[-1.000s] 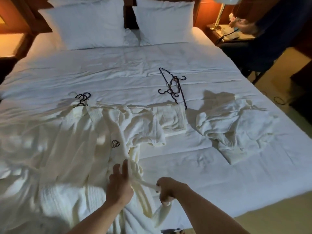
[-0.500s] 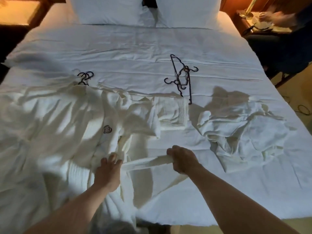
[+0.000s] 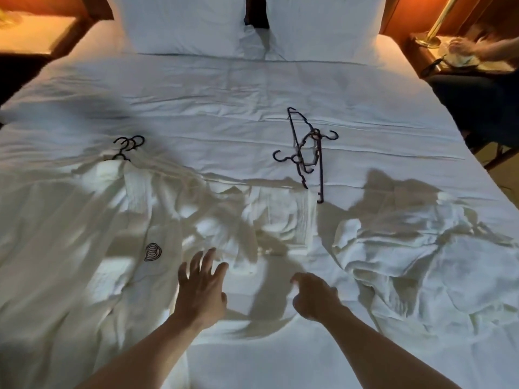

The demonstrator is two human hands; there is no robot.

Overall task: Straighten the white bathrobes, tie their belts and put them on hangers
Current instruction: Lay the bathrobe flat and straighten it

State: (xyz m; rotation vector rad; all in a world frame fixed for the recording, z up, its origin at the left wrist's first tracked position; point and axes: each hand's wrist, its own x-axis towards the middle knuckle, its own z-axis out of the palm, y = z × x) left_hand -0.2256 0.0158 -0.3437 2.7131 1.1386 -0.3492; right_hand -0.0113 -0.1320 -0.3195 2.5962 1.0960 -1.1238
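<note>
left hand [image 3: 200, 290]: lower centre of frame, fingers straight and spread, holds nothing, hovers at the right edge of the laid-out robe; contact with the cloth unclear (motion blur).
right hand [image 3: 314, 297]: lower centre, right of the left hand, fingers curled under; blurred, cannot tell if it pinches anything.
white waffle-cloth bathrobe with a dark heart-shaped crest [image 3: 118, 234]: spread flat over the left half of the frame, collar toward the upper left, crest just left of the left hand.
hanger hooks, black, bunched [image 3: 127, 144]: poke out at the robe's collar, left of centre.
belt: not clearly separable from the robe folds near the hands.
second white bathrobe, crumpled in a heap [image 3: 415, 254]: right side of frame, apart from both hands.
folded white cloth piece [image 3: 283, 217]: centre, between the two robes.
loose dark plastic hangers, tangled pile [image 3: 307, 151]: centre, just above the folded piece, lying on the bedsheet.
white bed with creased sheet [image 3: 224, 102]: fills most of the frame.
two white pillows [image 3: 182, 23]: top edge.
brass lamp base on wooden nightstand [image 3: 427, 40]: upper right corner.
another person's hand [image 3: 460, 47]: upper right, at the nightstand, blurred.
</note>
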